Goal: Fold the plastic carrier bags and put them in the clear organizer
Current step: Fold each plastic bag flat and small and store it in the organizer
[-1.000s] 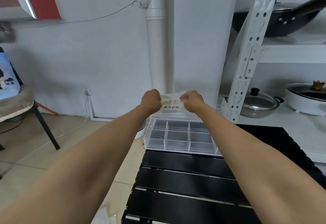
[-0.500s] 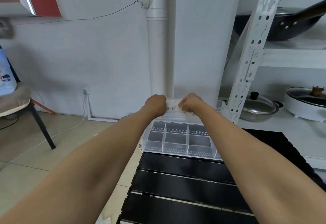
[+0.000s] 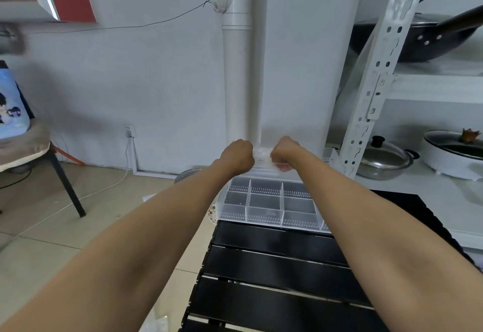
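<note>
- The left hand (image 3: 238, 154) and right hand (image 3: 285, 152) are both clenching, apparently pinching a small folded translucent plastic carrier bag (image 3: 261, 158) between them.
- The bag is hovering just beyond the clear compartmented plastic organizer (image 3: 269, 205), long axis running hand to hand; both hands are sitting equally near its far row.

I take the white drain pipe (image 3: 236, 75) on the wall as my landmark. Right of it stands a white perforated metal rack (image 3: 376, 70). On its upper shelf lies a black wok (image 3: 418, 41). On its lower shelf I see a steel pot with a lid (image 3: 383, 158) and, further right, a white pan with a glass lid (image 3: 454, 152). Below the pipe, in front of me, is a black slatted table (image 3: 282, 263). Far left of the pipe stands a chair (image 3: 28, 148) with a blue cushion (image 3: 11, 112). A wall socket (image 3: 130, 131) is low on the wall, left of the pipe.
</note>
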Action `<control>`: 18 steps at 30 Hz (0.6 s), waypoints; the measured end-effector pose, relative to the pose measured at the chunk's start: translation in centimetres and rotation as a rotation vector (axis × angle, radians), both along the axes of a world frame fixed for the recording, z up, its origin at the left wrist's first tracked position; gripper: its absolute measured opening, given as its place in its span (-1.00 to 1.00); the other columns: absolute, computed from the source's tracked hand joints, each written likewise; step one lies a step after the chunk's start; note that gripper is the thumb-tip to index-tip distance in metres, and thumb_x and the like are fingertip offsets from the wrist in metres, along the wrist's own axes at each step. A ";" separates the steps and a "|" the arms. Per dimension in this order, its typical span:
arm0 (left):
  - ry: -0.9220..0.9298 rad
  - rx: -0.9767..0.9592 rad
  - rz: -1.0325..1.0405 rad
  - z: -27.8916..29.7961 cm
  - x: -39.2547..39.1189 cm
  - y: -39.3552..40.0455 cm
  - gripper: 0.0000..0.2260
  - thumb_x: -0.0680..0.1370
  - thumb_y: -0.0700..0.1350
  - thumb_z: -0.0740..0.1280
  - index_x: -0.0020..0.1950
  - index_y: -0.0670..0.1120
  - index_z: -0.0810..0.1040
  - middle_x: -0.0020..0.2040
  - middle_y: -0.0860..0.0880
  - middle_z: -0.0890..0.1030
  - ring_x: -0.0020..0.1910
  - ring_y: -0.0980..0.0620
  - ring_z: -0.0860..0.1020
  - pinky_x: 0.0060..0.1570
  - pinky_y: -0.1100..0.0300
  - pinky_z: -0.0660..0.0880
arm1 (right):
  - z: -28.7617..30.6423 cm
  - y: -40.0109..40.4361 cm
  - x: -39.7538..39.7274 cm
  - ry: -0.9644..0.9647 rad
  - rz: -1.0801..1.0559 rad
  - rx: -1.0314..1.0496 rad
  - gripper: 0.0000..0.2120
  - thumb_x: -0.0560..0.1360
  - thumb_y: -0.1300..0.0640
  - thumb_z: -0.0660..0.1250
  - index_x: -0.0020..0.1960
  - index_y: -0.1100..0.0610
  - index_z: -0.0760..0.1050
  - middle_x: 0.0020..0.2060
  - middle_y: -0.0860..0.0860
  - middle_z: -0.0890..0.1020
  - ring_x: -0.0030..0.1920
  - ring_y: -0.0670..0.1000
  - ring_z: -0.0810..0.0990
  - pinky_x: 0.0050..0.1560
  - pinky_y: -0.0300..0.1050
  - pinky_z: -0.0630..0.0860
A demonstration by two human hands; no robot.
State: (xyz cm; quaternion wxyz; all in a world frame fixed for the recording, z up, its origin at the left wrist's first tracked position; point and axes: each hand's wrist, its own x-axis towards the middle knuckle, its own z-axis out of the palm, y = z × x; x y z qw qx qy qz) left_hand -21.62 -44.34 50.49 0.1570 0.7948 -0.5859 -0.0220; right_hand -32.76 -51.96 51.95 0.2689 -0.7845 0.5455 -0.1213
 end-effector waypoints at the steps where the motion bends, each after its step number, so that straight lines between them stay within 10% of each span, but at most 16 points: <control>1: 0.013 -0.009 0.002 0.1 -0.1 0.4 -0.80 0.50 -0.34 0.13 -0.01 -0.24 0.52 0.05 -0.18 0.53 0.01 -0.12 0.49 0.00 0.11 0.46 | 0.1 0.3 -0.1 0.006 0.006 -0.032 -0.93 0.48 0.37 0.21 -0.10 0.25 0.44 -0.23 0.18 0.54 -0.20 0.18 0.62 -0.10 0.00 0.65; 4: 0.048 -0.050 0.000 0.6 -0.5 1.5 -0.79 0.52 -0.35 0.13 -0.13 -0.09 0.47 0.03 -0.18 0.50 -0.05 -0.04 0.41 -0.05 0.17 0.36 | 0.5 1.6 -0.3 0.027 0.026 -0.139 -0.91 0.48 0.35 0.19 -0.15 0.23 0.45 -0.20 0.12 0.53 -0.15 0.17 0.53 -0.21 -0.12 0.49; 9: 0.090 -0.095 -0.052 1.4 -1.3 4.8 -0.66 0.59 -0.29 0.12 0.34 -0.18 0.48 0.38 -0.16 0.40 0.33 -0.11 0.42 0.29 0.13 0.32 | 1.2 5.1 0.0 0.068 0.049 -0.277 -0.65 0.47 0.32 0.26 0.22 0.13 0.54 0.18 0.08 0.56 0.16 0.14 0.54 0.15 -0.01 0.48; 18: 0.205 -0.122 0.024 1.8 -1.3 14.8 -0.68 0.58 -0.23 0.21 0.33 -0.13 0.48 0.36 -0.15 0.40 0.28 -0.12 0.46 0.28 0.07 0.37 | 1.6 13.6 -0.6 0.135 0.209 -0.394 -0.66 0.50 0.34 0.24 0.24 0.17 0.53 0.20 0.11 0.51 0.14 0.15 0.54 0.14 0.01 0.51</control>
